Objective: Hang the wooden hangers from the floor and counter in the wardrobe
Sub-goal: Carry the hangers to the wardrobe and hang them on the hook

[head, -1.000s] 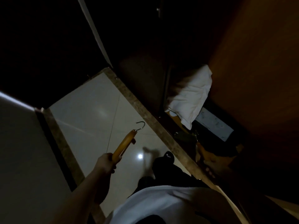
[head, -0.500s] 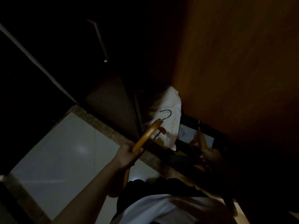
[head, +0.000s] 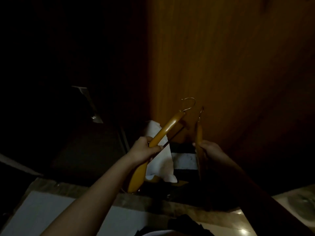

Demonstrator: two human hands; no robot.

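While hook-up, wooden hanger [head: 167, 128] in left hand [head: 145, 149]

Pretty sure this is a dim bedroom or hotel closet corner: tall wood-grain wardrobe panel [head: 221, 65] on the right, white cloth [head: 163, 160] piled inside, a wooden hanger [head: 167, 128], glossy pale floor tiles [head: 42, 210] near.

Dim light shows a brown wood-grained panel [head: 230, 65] ahead and pale floor tiles [head: 51, 212] below.

Left hand [head: 144, 151], right hand [head: 211, 149]: fingers [head: 157, 148] curled
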